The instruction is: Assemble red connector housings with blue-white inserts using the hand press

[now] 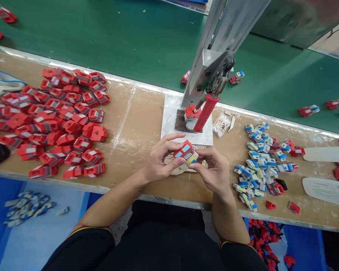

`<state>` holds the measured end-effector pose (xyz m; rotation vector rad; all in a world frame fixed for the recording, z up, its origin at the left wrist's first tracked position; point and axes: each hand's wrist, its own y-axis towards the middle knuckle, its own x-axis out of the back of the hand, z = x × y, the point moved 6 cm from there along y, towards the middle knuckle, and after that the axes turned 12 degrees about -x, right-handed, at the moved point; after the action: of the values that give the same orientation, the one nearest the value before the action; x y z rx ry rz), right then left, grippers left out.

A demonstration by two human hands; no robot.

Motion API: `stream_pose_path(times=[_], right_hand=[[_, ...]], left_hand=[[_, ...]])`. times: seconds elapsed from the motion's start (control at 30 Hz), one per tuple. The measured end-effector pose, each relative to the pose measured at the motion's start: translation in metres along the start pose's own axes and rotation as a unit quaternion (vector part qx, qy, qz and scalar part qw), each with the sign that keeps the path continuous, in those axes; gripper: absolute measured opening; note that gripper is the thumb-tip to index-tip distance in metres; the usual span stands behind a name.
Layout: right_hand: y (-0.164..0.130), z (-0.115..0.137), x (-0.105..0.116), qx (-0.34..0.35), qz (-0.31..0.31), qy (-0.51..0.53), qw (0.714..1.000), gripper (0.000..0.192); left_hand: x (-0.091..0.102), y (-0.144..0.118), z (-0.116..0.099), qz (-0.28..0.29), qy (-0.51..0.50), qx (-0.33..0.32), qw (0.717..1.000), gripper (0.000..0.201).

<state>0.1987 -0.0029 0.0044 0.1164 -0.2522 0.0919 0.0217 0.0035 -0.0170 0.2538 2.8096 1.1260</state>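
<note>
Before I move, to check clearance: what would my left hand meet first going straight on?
Likely the right hand, on the other side of the red piece your left hand holds; depth is unclear.

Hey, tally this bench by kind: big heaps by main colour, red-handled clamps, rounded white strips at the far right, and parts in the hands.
Mostly red heap: 1
Mostly blue-and-white heap: 1
Red-handled clamp: 1
Rounded white strips, far right: 2
Red part, at the left hand: 1
Blue-and-yellow part, at the right hand: 1
Total: 7
</note>
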Motion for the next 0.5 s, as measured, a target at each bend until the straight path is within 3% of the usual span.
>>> stream_pose_path(times=[0.17,0.27,0.4,0.5], right_hand=[[-0.005,-0.001,-0.002,0.041,-0.040,0.012,0.998,0.038],[-0.006,0.002,-0.001,0.075,-0.040,0.023,0.996,0.035],[-0.007,0.011,0.000,0.135,-0.023,0.021,0.990,0.018],[-0.008,0.014,0.003,0.141,-0.082,0.042,0.986,0.028]], left_hand=[[-0.001,0.005,-0.006,0.019,0.013,-0.060,0.998,0.081],[0.001,0.005,-0.006,-0.008,0.009,-0.036,0.999,0.073],[0.002,0.003,-0.010,-0.024,-0.012,-0.030,0.999,0.061],[-0.001,0.003,-0.015,-0.011,-0.002,-0.056,0.998,0.061]])
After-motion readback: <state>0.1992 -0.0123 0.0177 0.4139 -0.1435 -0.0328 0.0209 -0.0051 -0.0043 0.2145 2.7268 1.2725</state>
